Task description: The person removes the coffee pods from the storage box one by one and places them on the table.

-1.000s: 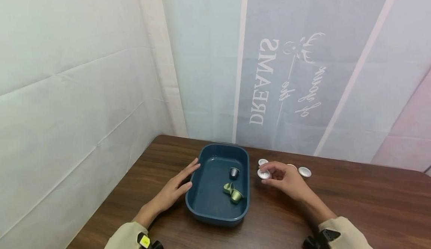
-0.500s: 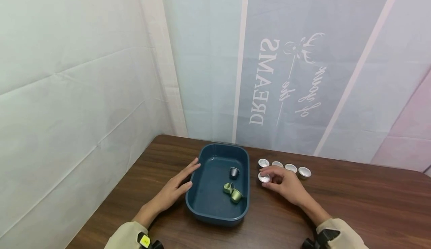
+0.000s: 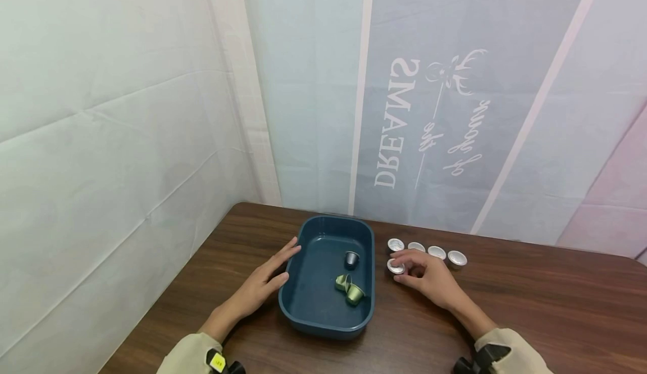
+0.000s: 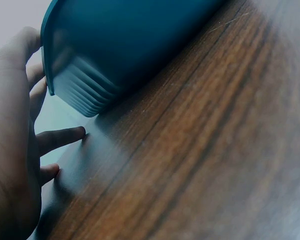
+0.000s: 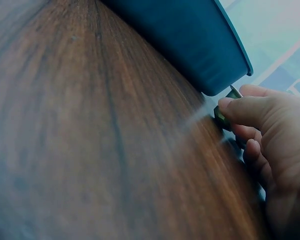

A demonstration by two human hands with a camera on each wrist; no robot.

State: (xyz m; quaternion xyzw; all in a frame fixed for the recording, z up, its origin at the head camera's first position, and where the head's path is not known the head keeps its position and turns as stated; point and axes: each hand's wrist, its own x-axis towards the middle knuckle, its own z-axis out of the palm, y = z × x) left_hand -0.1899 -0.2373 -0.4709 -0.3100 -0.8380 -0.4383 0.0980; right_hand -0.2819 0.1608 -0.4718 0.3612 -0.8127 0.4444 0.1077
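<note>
Pinched between the thumb and fingers of my right hand (image 3: pixel 427 276) is a coffee capsule (image 3: pixel 396 267), its silver lid facing up, low at the table just right of the blue tray. Its dark green side (image 5: pixel 221 119) shows beside the thumb in the right wrist view. My left hand (image 3: pixel 258 287) lies with extended fingers along the left side of the blue tray (image 3: pixel 290 306); some fingertips reach its rim, others touch the table. Inside the tray lie a dark grey capsule (image 3: pixel 351 260) and two green capsules, one (image 3: pixel 355 295) in front of the other (image 3: pixel 342 282).
Behind my right hand, several capsules stand lid up in a row, from one near the tray (image 3: pixel 396 245) to the rightmost one (image 3: pixel 457 259). The wooden table (image 3: pixel 546 301) ends at a hanging printed cloth (image 3: pixel 429 138). A pale cloth wall (image 3: pixel 126 166) borders the left.
My right hand has lowered the capsule slightly toward the table, to a spot in front of the row, and stays nearly still since. The left hand and tray have not moved.
</note>
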